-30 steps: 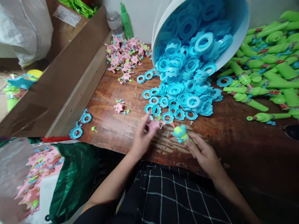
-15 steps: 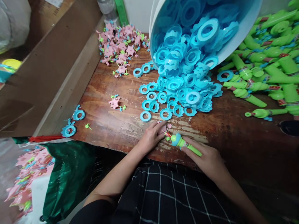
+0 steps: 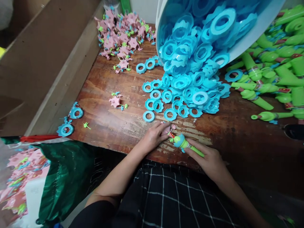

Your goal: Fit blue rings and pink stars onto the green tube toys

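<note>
Head view, and we go straight to the print: a patterned band circles the green toy stick, too small for us to read. Now to the grip! Our right hand has its fingers closed along the green shaft, the toy pointing out towards ten o'clock, its blue-trimmed head and red-and-white striped tip at the far end. Our left hand is bent over, thumb and fingers pinching the pink star piece, which peeks out at about two o'clock from the knuckles, partly hidden. Tip and star sit right beside each other; whether they interlock, we cannot tell.

On to the count, with those hands as the centre of our clock. One stick held, one star held. At ten on the worktop, one loose pink star; near eleven, just beside our left hand, one smooth blue ring. At one o'clock, a blue heap, too tangled to count, spills from one white bucket. Nine o'clock: two scalloped rings and one small green sprig. The pink pile at eleven and the green pile at two overlap too much for counting.
</note>
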